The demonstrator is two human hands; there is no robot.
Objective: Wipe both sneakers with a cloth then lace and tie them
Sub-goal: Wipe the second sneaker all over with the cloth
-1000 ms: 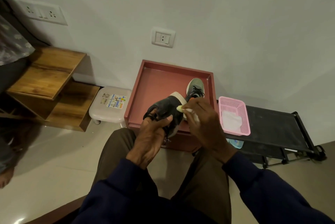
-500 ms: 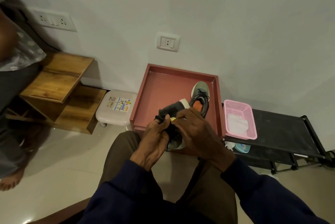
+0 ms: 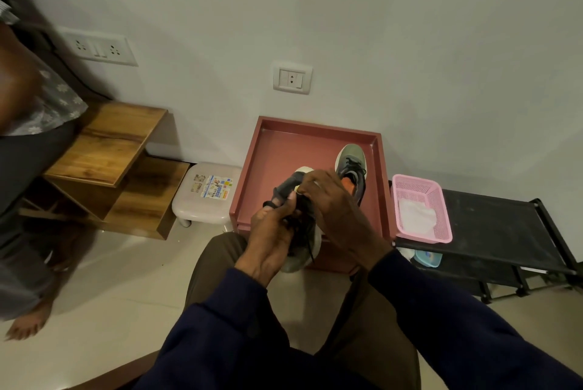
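Between our hands the sneaker [image 3: 288, 186] sits over the lap, just short of the red tray [image 3: 284, 150]. Our left hand [image 3: 271, 232] clamps its upper from below; our right hand [image 3: 334, 203] pinches the cloth [image 3: 296, 189], only a pale corner showing. A second ago the cloth was at the toe edge; now it's further across the upper. We judge the wipe is still running. The laces [image 3: 310, 244] hang loose. The second sneaker [image 3: 351, 165] lies in the tray beyond the right hand.

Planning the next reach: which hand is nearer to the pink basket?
Right. The right hand holds the sneaker just left of the pink basket; the left hand holds it further left, beyond the right hand.
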